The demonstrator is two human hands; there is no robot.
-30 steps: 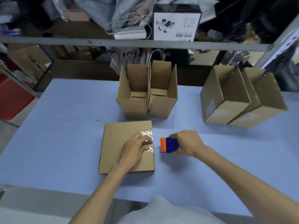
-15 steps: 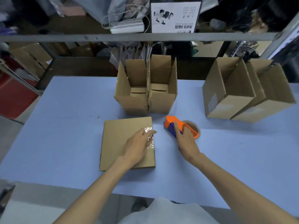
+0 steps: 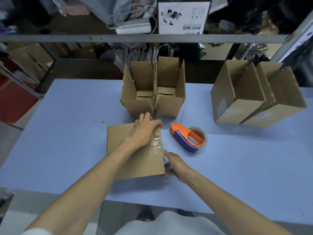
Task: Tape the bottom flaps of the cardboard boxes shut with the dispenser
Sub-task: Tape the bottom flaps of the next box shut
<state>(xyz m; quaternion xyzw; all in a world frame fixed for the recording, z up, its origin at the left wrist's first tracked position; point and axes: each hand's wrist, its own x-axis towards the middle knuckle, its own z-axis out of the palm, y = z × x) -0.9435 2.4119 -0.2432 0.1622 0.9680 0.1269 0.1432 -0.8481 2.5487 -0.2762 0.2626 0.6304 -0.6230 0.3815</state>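
box: flat-topped cardboard box (image 3: 147,165), flaps-side up, near centre of the surface (image 3: 67,133).
tape: a clear strip (image 3: 156,145) sits at the box's right edge; it looks wrinkled, and I cannot see how far it runs leftward under the arm.
left hand: left hand (image 3: 145,129) lies on the far right corner, fingers extended and spread, pressing flat, gripping nothing.
right hand: right hand (image 3: 174,164) is at the near right edge, thumb touching the top rim; the other fingers are blurred against the side wall, so I cannot tell whether they grip.
dispenser: orange and blue dispenser (image 3: 188,138) lies unheld just right of the box.
step (judged): seating the tape end over the right edge.
method: keep the left palm weighting the flaps; rub the right thumb from top face down the side wall, wrinkles outward.
risk: a loose end lifts when the box is turned.
others: two open boxes (image 3: 169,107) far centre; two tilted boxes (image 3: 245,106) far right.
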